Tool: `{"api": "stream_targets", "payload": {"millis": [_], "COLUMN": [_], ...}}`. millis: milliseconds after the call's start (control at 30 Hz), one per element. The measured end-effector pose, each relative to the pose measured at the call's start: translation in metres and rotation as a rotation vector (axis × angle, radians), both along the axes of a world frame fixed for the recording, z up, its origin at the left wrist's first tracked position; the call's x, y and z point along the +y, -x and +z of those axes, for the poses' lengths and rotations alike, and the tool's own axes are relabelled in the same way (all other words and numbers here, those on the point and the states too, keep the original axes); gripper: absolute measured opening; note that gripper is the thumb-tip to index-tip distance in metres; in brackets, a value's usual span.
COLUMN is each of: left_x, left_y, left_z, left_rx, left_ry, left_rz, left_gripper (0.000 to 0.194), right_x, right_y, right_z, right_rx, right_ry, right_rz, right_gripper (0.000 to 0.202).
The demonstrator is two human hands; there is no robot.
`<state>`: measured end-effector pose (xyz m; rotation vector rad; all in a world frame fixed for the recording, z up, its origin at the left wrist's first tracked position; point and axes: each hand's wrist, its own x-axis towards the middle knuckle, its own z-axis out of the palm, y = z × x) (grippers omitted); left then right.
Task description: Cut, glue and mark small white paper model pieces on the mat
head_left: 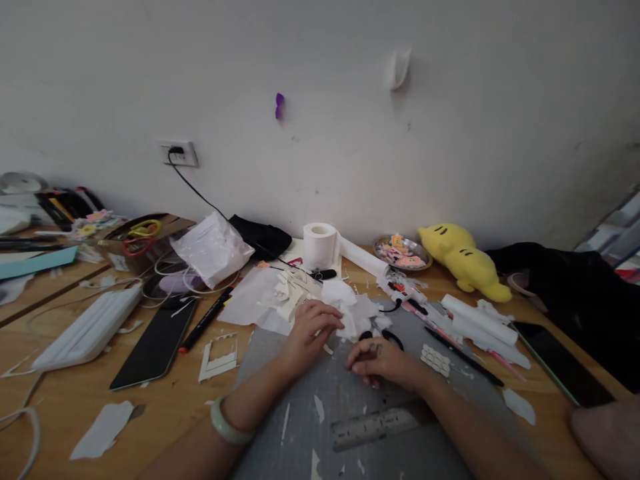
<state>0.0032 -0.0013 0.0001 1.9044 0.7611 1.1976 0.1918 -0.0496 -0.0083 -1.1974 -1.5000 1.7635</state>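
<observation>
My left hand [313,328] reaches over the cutting mat [280,407] by a heap of white paper scraps [350,303]; its fingers are stretched out, and nothing shows in them. Just to the right, my right hand [377,361] is loosely curled, and whatever its fingertips may hold is hidden. Behind it lie scissors with black handles [393,339], partly covered by the hand. Nearer to me a metal ruler [375,427] rests on the mat below my right forearm. Cream cut-out pieces [295,290] are piled beyond my left hand.
A tissue roll [320,247], a metal dish of stickers [401,253] and a yellow plush toy [463,260] stand along the wall. Phones [563,363] [155,343], a white keyboard-like device [90,327], a marker [205,320] and cables lie around the mat. A craft knife-like black pen [465,357] lies right.
</observation>
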Motion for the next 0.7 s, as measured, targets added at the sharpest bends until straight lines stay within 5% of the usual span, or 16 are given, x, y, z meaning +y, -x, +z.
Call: {"api": "stream_targets", "payload": {"millis": [167, 400, 700], "left_x": [-0.003, 0.000, -0.001], "left_y": [-0.004, -0.013, -0.015], "left_z": [-0.003, -0.009, -0.006], "left_rx": [-0.028, -0.151, -0.243], "left_ry": [0.038, 0.295, 0.447], "left_rz": [0.115, 0.150, 0.126], "left_gripper": [0.008, 0.016, 0.022], "right_x": [0.001, 0.002, 0.014], "right_y": [-0.007, -0.017, -0.051], "right_z": [0.000, 0.010, 0.021], "right_rx": [-0.062, -0.102, -0.226], "right_ry": [-0.017, -0.026, -0.226], "right_rz": [0.029, 0.003, -0.374], "right_gripper": [0.029, 0.031, 0.036]}}
